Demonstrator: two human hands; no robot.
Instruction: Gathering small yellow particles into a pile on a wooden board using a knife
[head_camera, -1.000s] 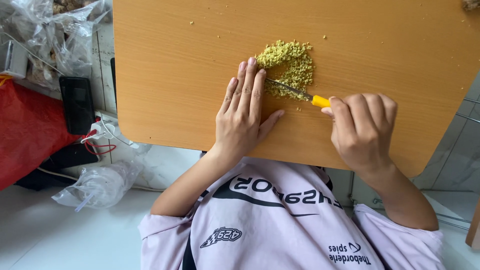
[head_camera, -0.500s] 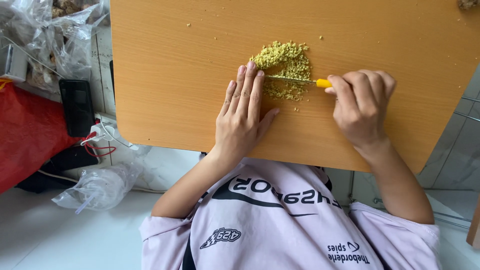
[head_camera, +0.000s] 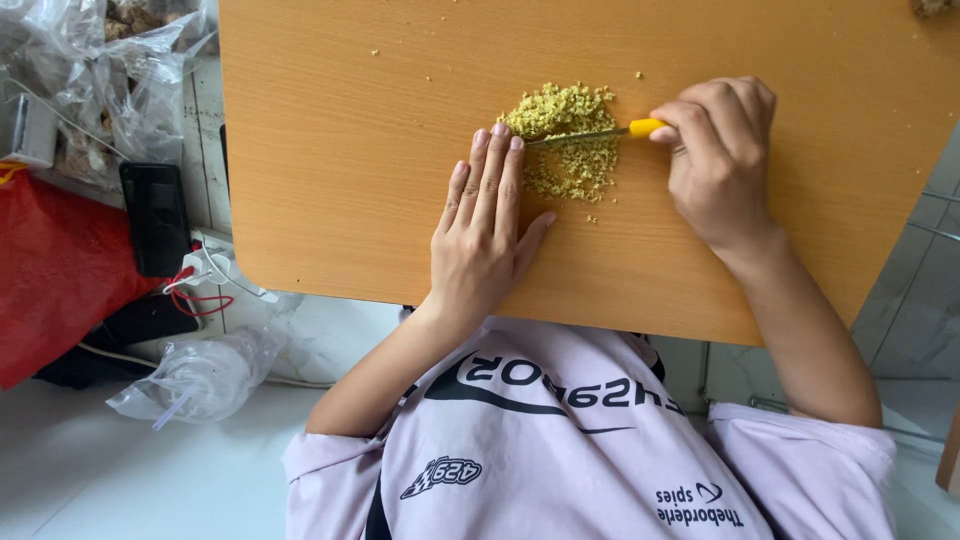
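Note:
A heap of finely chopped yellow-green bits (head_camera: 568, 140) lies on a wooden board (head_camera: 350, 150). My right hand (head_camera: 722, 160) grips the yellow handle of a small knife (head_camera: 600, 132), its thin blade lying across the heap. My left hand (head_camera: 485, 225) rests flat on the board with its fingers together, the fingertips touching the blade's tip at the heap's left edge. A few loose crumbs are scattered around the heap.
Clear plastic bags (head_camera: 110, 70) with brownish contents lie at the top left beside the board. A black phone-like object (head_camera: 155, 215), a red bag (head_camera: 55, 270) and a crumpled plastic cup (head_camera: 200, 375) sit on the white floor at the left.
The knife and my right hand have moved up across the heap, toward its far side. My left hand has stayed flat at the blade's tip.

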